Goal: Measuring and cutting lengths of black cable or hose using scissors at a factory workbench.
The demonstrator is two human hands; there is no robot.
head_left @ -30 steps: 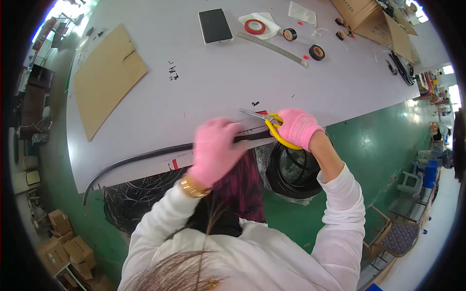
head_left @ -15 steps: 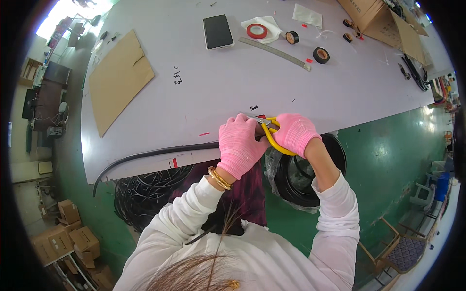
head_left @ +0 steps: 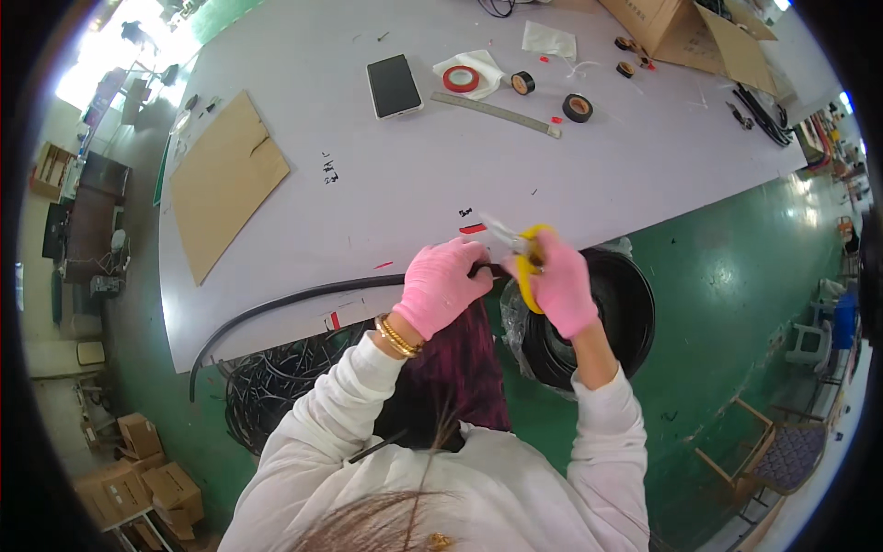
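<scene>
The left hand (head_left: pixel 440 285), in a pink glove, has its fingers wrapped around a black tube (head_left: pixel 285 301) lying along the near edge of the worktop (head_left: pixel 386 175). The right hand (head_left: pixel 561 285) grips yellow-handled scissors (head_left: pixel 520 258) at the tube's end. Farther off lie a phone (head_left: pixel 394 86) and tape rolls (head_left: pixel 578 108).

Pale bench (head_left: pixel 386 198), long edge toward the green floor (head_left: pixel 736 276). Far centre: a dark phone (head_left: pixel 394 86) lying flat, and just right of it a red tape ring (head_left: pixel 461 79) on a white cloth. A metal ruler (head_left: pixel 497 113) lies near these, with a black tape roll (head_left: pixel 578 108) at its right end. Left: a flat cardboard sheet (head_left: pixel 225 179). Far right: an open cardboard box (head_left: pixel 685 28). Small cartons (head_left: pixel 152 478) stand on the floor, near left.
</scene>
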